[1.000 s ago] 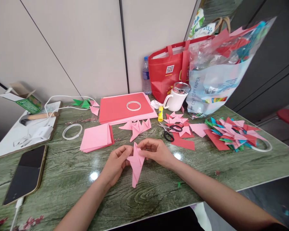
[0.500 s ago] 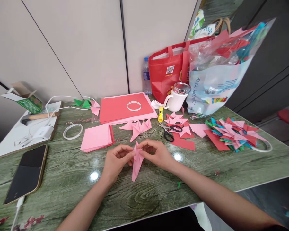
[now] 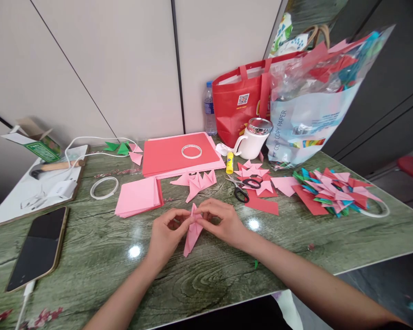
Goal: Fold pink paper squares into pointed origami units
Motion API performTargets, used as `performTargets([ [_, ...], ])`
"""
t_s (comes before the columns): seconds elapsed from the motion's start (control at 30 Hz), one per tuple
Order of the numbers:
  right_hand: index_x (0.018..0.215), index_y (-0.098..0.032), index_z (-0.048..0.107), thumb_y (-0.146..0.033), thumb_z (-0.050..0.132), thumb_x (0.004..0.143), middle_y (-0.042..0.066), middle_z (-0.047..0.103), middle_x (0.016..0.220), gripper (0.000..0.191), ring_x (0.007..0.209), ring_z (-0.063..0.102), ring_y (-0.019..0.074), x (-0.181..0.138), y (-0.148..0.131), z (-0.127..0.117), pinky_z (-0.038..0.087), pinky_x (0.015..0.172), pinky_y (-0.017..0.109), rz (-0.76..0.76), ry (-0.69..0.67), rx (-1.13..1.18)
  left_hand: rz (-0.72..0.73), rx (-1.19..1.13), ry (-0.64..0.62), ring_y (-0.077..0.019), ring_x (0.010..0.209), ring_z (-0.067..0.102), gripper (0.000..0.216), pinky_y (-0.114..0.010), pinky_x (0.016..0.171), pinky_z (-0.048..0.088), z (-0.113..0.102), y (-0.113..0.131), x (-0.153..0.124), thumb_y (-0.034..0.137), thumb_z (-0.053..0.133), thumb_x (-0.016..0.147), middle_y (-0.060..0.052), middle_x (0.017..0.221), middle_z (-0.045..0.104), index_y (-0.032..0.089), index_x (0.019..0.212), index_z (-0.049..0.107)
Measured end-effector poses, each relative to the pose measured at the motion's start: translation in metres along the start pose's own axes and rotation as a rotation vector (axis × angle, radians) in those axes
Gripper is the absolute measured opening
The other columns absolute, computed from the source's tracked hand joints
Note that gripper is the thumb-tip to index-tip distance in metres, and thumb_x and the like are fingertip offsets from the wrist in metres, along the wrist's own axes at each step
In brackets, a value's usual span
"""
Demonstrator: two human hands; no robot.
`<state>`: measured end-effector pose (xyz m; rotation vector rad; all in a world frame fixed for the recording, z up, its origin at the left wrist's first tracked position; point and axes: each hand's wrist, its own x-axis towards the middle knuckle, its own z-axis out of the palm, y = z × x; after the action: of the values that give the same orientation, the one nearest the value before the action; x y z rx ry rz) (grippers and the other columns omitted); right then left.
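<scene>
Between both hands I hold a folded pink paper piece (image 3: 192, 236), narrow and pointed, its tip hanging down toward the green wood-grain table (image 3: 209, 279). My left hand (image 3: 167, 233) pinches its upper left edge with closed fingers. My right hand (image 3: 222, 222) pinches the top from the right, fingers curled together. Just behind my hands lie other folded pink pieces (image 3: 198, 180) and a stack of pink square sheets (image 3: 137, 196).
Black-handled scissors (image 3: 242, 185), a yellow glue stick (image 3: 229, 162), a white mug (image 3: 253, 137), red paper sheets with a tape ring (image 3: 179, 153), a heap of coloured folded pieces (image 3: 330, 191), a red bag (image 3: 239, 101), a plastic paper bag (image 3: 309, 105), a phone (image 3: 37, 247) at the left.
The pink piece has been folded narrower between my fingers and its tip has swung slightly left. Both hands have closed in on its top edge.
</scene>
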<state>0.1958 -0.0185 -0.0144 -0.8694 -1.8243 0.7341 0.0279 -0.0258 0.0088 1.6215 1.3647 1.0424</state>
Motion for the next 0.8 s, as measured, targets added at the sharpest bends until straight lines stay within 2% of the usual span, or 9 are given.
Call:
performTargets([
  [0.33,0.096,-0.02,0.062,-0.019,0.054,0.082,0.006,0.059,0.084,0.016,0.061,0.054,0.0109,-0.0038,0.0011,0.0032,0.049,0.054,0.023,-0.052,0.007,-0.071,0.146,0.141,0.007,-0.0114,0.057,0.054,0.016,-0.021,0.05,0.042,0.0014,-0.0071,-0.0039,0.032,0.063,0.075,-0.002,0.071,0.066,0.017,0.075,0.067],
  [0.53,0.092,-0.019,0.061,-0.019,0.055,0.081,0.006,0.058,0.084,0.012,0.061,0.053,0.0109,-0.0037,0.0008,0.0036,0.049,0.054,0.023,-0.033,-0.002,-0.06,0.119,0.05,-0.012,-0.0119,0.063,0.056,0.014,-0.02,0.049,0.043,0.0024,-0.0059,-0.0026,0.031,0.066,0.072,-0.004,0.08,0.063,0.017,0.075,0.067],
  [0.8,0.092,-0.019,0.062,-0.025,0.058,0.081,0.006,0.06,0.087,0.013,0.066,0.056,0.0122,-0.0026,-0.0006,0.0026,0.049,0.056,0.024,0.035,-0.017,-0.014,-0.038,-0.086,-0.087,-0.0143,0.066,0.056,0.017,-0.02,0.048,0.045,0.0008,-0.0067,0.0012,0.031,0.063,0.071,-0.005,0.076,0.061,0.015,0.065,0.067],
])
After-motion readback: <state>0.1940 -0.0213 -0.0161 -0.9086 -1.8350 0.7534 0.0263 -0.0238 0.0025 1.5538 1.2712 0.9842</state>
